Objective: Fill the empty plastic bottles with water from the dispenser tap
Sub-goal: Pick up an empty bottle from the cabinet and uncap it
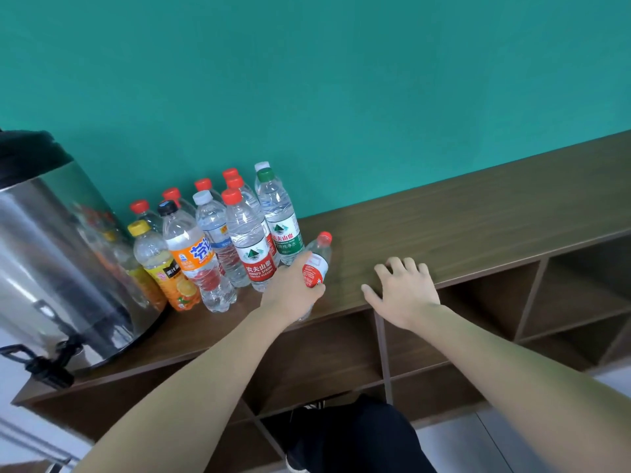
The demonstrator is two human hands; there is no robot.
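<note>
The left hand (290, 291) grasps the small clear plastic bottle with red cap (317, 259), tilted; the black dispenser tap (44, 367) lies far left. The right hand (404, 290) rests flat and released.

The dispenser (58, 254) is formed of polished stainless metal with a mirror-like finish, in which the bottles are reflected; its lid (27, 148) and tap (44, 367) are of black plastic, seen as matt to semi-gloss. The bottles (246, 233) are made of clear, glossy plastic, ribbed on the body, and are closed with smooth coloured plastic caps. Printed film labels with a slight sheen are wrapped round them. The shelf unit (478, 220) is faced in dark brown wood-grain, matt and smooth. The wall (341, 80) is finished in flat, matt teal.
</note>
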